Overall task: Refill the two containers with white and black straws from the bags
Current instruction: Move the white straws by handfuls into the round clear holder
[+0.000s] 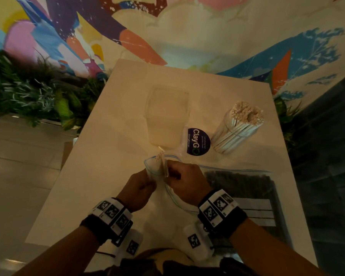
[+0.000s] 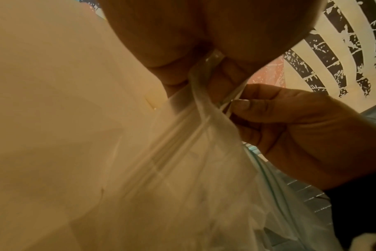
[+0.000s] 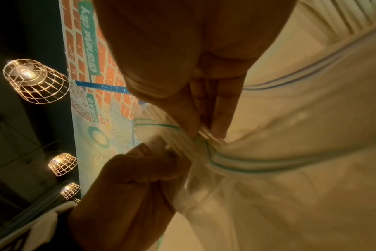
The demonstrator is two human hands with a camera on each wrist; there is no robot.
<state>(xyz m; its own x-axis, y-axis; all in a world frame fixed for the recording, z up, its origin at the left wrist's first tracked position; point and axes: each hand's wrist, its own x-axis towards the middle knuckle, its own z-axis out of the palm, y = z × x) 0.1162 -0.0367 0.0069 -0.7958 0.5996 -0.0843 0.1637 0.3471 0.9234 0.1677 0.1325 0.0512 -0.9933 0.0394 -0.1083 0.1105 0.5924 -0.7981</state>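
Over the middle of the white table [image 1: 108,156], both hands hold a clear zip bag [image 1: 150,169] with a few white straws [image 1: 161,159] poking out of its mouth. My left hand [image 1: 145,182] grips the bag's rim [image 2: 204,81] between thumb and fingers. My right hand [image 1: 177,176] pinches the bundle of white straws [image 3: 182,144] at the bag's zip line [image 3: 258,168]. Beyond the hands stands an empty clear container [image 1: 167,116] with a dark round sticker. To its right is a second clear container [image 1: 239,128] packed with white straws. A bag of black straws [image 1: 241,186] lies flat under my right wrist.
Green plants [image 1: 28,90] border the table's left side and a painted wall [image 1: 187,26] rises behind it. The table's near edge is below my forearms. Caged lamps [image 3: 34,81] hang overhead in the right wrist view.
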